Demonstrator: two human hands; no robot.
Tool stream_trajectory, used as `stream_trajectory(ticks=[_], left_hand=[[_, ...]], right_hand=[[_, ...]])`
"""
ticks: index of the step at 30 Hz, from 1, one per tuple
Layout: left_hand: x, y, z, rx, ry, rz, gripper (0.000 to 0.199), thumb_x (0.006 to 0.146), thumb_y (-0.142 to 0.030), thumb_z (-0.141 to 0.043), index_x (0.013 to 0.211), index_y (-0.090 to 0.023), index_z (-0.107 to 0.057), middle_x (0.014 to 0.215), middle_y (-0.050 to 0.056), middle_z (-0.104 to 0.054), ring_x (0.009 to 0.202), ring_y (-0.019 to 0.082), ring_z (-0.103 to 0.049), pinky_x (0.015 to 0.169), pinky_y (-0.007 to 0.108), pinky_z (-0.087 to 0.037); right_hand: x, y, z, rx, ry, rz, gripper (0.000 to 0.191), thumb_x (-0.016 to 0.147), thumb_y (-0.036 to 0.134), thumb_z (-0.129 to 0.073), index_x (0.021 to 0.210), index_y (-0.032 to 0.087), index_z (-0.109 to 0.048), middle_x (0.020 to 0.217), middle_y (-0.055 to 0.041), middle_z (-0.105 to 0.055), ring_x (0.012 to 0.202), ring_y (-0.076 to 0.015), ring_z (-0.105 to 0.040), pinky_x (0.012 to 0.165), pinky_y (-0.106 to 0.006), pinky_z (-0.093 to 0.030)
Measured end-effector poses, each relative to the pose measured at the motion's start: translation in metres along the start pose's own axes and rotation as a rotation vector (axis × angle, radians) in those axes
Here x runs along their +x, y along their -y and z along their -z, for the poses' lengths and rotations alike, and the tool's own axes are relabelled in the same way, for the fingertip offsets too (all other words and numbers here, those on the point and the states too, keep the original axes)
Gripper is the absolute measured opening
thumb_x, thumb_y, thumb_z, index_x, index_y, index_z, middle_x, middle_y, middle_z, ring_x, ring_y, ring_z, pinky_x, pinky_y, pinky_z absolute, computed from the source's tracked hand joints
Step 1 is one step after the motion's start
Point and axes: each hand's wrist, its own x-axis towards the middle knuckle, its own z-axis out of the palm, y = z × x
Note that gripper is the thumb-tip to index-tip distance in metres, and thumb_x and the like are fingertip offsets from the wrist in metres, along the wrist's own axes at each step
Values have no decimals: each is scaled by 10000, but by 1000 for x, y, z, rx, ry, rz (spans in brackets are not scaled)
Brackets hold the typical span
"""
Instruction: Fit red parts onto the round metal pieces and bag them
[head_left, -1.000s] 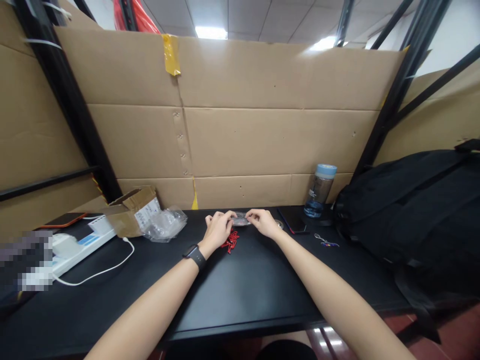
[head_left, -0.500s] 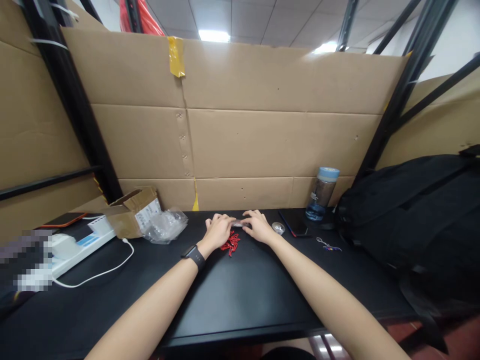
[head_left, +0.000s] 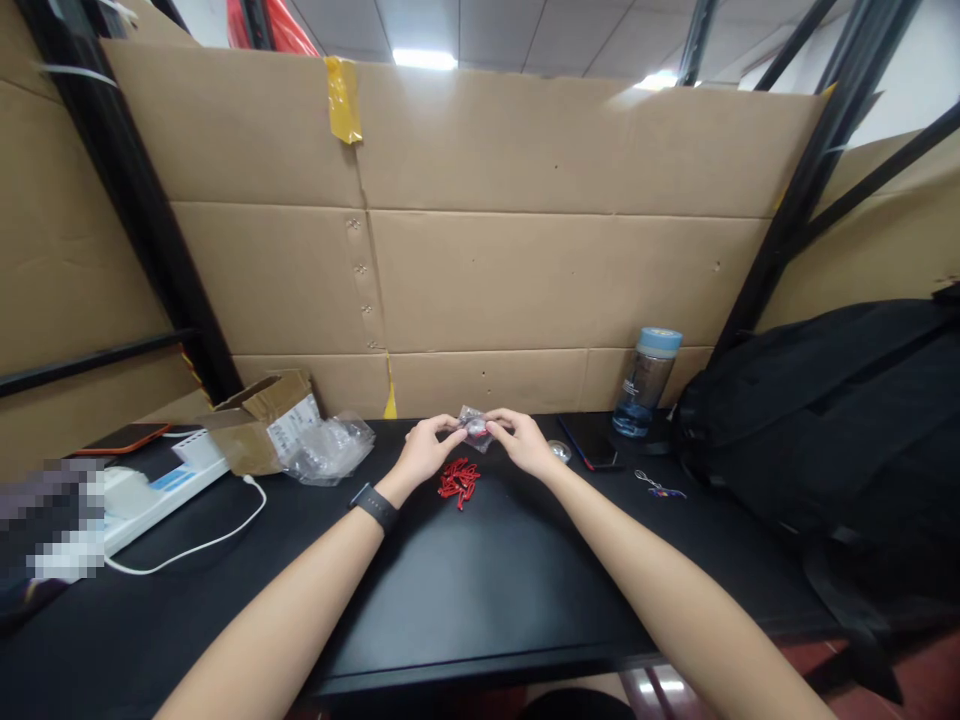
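Between my hands, a small clear plastic bag [head_left: 475,428] is held up off the black table; something pale with a bit of red shows inside it. My left hand [head_left: 429,448] pinches its left side between thumb and fingers, and a dark watch sits on that wrist. On the opposite side, my right hand [head_left: 519,438] grips the bag the same way. Just below the bag lies a loose pile of small red pieces [head_left: 459,482], whose kind I cannot make out. A small round clear object [head_left: 559,451] rests right of my right hand, partly covered by it.
A phone [head_left: 589,442], a water bottle [head_left: 648,382] and a small colourful trinket [head_left: 666,492] are at the right, before a black backpack [head_left: 832,420]. At left stand an opened cardboard box [head_left: 259,425], crumpled plastic [head_left: 330,450] and a white power strip [head_left: 187,490]. Cardboard [head_left: 480,280] walls the back.
Both hands have lifted the small bag off the table and tilted it up. The red pile, partly covered by my left hand before, is now fully in sight.
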Motion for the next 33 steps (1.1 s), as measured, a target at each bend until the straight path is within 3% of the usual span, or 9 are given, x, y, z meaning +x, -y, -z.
stream_trajectory(ticks=[4,8,11,16,21,28,33], left_hand=[[2,13,1,-166,-84,118,275,764,-451,-764,865,-195,-764,937,90,-783,920,252,-723,882,343,-516],[-1,28,11,-246,-258,267,319,699,-456,-809,845,-174,-774,882,109,-788,897,265,-732,842,341,-531],[-3,31,19,-264,-283,294,326,694,-463,-808,832,-170,-773,891,114,-791,936,280,-729,856,355,-533],[-4,10,8,-348,-242,274,388,718,-459,-795,923,-130,-773,996,136,-784,976,270,-727,907,368,-536],[-13,-17,-8,-455,-231,227,404,707,-427,-825,971,-131,-745,947,118,-787,921,257,-739,882,367,-555],[-18,-30,-2,-411,-221,198,340,749,-425,-795,916,-130,-778,969,127,-789,962,283,-736,940,407,-545],[-19,-33,-1,-431,-87,139,376,811,-442,-737,1033,-141,-783,1106,119,-767,1051,283,-716,1018,434,-512]], right_hand=[[-2,-5,-1,157,11,-83,348,904,391,-625,1185,186,-619,856,-40,-740,723,-179,-671,744,-312,-516],[-2,-12,5,110,-12,-79,366,880,376,-631,1190,183,-609,915,-43,-710,791,-167,-652,784,-310,-512],[-4,-15,8,40,-9,-68,320,871,369,-635,1132,184,-644,937,-48,-702,807,-160,-640,797,-307,-504],[-9,-7,-3,189,89,-144,354,813,405,-718,1072,171,-657,878,-58,-737,749,-169,-660,747,-307,-510],[-10,11,-10,346,-1,-171,382,832,530,-697,889,152,-695,726,-39,-706,661,-166,-636,712,-299,-476],[-13,17,2,388,110,-191,423,876,561,-647,936,156,-751,746,-44,-710,692,-164,-632,642,-264,-409],[-13,11,4,395,41,-214,401,840,536,-699,911,144,-753,682,-29,-680,650,-150,-596,620,-263,-395]])
